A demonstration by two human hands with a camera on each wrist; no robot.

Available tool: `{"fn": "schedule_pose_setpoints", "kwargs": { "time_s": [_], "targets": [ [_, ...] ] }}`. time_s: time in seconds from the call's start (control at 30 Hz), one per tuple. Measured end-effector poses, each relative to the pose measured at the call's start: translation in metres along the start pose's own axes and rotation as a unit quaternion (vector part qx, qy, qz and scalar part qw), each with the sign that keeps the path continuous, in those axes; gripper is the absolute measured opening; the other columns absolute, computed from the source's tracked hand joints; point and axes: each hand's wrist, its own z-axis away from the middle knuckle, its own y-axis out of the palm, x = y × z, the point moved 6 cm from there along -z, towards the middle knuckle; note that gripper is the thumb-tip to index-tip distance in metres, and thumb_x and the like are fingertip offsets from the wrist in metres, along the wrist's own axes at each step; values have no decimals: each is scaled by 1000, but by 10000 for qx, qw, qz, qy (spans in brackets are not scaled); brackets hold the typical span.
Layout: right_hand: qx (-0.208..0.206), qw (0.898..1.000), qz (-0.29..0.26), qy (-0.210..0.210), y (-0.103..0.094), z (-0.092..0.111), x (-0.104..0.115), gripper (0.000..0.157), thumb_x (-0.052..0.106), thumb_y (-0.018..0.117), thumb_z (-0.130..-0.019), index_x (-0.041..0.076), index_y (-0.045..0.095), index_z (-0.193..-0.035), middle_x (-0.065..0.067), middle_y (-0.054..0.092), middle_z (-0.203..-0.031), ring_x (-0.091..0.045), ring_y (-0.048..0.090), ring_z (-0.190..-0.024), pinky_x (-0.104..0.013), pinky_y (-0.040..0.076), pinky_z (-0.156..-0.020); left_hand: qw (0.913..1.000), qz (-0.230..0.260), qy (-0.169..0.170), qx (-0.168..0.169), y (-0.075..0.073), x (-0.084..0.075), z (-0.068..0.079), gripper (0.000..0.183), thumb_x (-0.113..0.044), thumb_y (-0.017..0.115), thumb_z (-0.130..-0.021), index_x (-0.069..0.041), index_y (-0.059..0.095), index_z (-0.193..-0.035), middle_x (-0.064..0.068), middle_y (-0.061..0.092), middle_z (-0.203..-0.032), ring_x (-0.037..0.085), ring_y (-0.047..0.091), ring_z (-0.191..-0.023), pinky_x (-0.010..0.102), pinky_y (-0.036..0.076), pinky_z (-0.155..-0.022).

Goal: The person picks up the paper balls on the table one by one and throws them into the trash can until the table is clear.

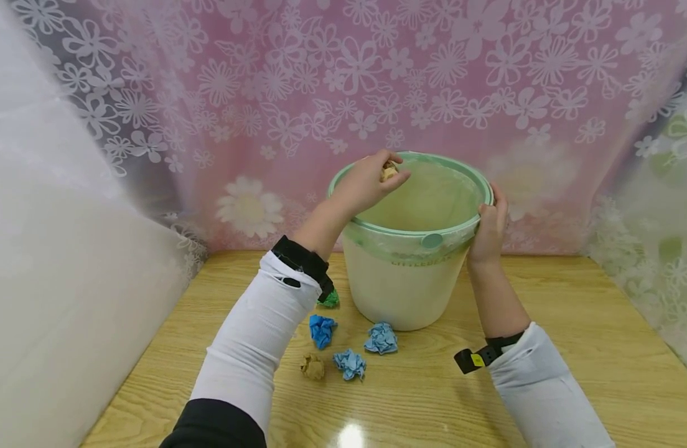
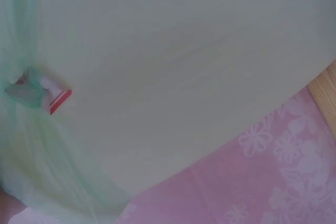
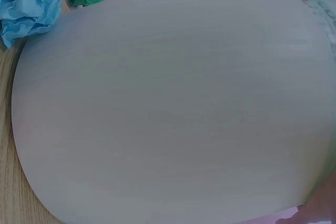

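Note:
A cream bin [image 1: 402, 289] with a green rim and a thin liner bag folded over it stands upright on the table. Over the rim's left side, my left hand [image 1: 366, 183] pinches a tan crumpled paper ball [image 1: 389, 170] between thumb and fingers. On the opposite side, my right hand [image 1: 489, 230] grips the rim, thumb near the top edge and fingers around the outside. Both wrist views are mostly filled by the bin's wall [image 3: 173, 98]; only a sliver of a hand shows in each.
In front of the bin lie two light blue paper balls [image 1: 381, 338], a darker blue one [image 1: 322, 330] and a brown one [image 1: 312, 367]. A green paper ball [image 1: 330, 299] is partly hidden by the left wrist. A pink flowered curtain [image 1: 299, 124] hangs behind the wooden table [image 1: 545, 373].

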Motion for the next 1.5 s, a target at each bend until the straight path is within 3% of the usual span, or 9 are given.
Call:
{"fn": "schedule_pose_setpoints", "kwargs": {
  "time_s": [0.1, 0.3, 0.57, 0.7, 0.87, 1.07, 1.3, 1.5],
  "targets": [
    [9, 10000, -2, -23, 1, 0, 0, 54, 16, 29, -89, 9, 35, -142, -7, 42, -139, -22, 41, -123, -36, 30, -110, 9999, -96, 106, 44, 1, -2, -1, 59, -47, 47, -99, -18, 34, -149, 5, 53, -136, 18, 54, -122, 33, 45, -99],
    [28, 10000, 3, -16, 0, 0, -1, 53, 17, 29, -89, 11, 36, -141, -6, 41, -139, -22, 41, -123, -36, 30, -109, 9989, -395, 165, 207, 2, -3, -2, 77, -54, 44, -97, -22, 8, -156, 0, 22, -160, 18, 28, -146, 34, 27, -117],
    [45, 10000, -33, 41, 1, 1, 0, 54, 17, 28, -89, 12, 34, -143, -6, 40, -142, -22, 39, -126, -35, 29, -111, 9944, -982, 210, 317, 3, -2, -2, 76, -56, 41, -97, -25, 6, -156, 6, 2, -164, 31, 2, -150, 49, 12, -120],
    [33, 10000, -68, 25, 0, 1, 0, 54, 16, 28, -89, 12, 34, -142, -7, 40, -141, -22, 40, -125, -35, 29, -110, 9947, -1026, -31, 22, -3, 1, 0, 74, -57, 39, -98, -27, 5, -156, 7, -3, -164, 34, -2, -150, 52, 10, -119],
    [24, 9999, -89, 49, 1, 1, 0, 53, 16, 28, -89, 11, 34, -142, -7, 41, -140, -22, 41, -124, -36, 30, -110, 9948, -690, -475, -586, -17, 10, 9, 75, -59, 37, -97, -30, 1, -156, 4, -7, -163, 32, -5, -150, 53, 9, -119],
    [46, 9999, -90, 26, 1, 1, -1, 54, 16, 28, -89, 11, 34, -142, -7, 40, -140, -22, 40, -125, -37, 30, -111, 9918, -71, -438, -1195, -31, 21, 27, 74, -54, 43, -98, -26, 6, -156, 7, -12, -163, 34, -4, -150, 60, 14, -115],
    [27, 10000, 15, 36, 1, -2, 0, 54, 17, 29, -89, 11, 34, -143, -7, 40, -141, -22, 39, -126, -35, 29, -111, 9864, 556, -479, -1472, -36, 43, 49, 75, -52, 43, -98, -28, 2, -156, 2, -19, -161, 32, -9, -149, 66, 11, -113],
    [22, 9999, 81, 62, 2, -1, -1, 55, 17, 28, -89, 11, 33, -143, -8, 38, -142, -23, 39, -125, -35, 30, -110, 9779, 824, -472, -1861, -37, 59, 65, 82, -51, 45, -98, -23, -7, -155, 5, -14, -162, 30, -6, -150, 58, 9, -117]
  ]
}}
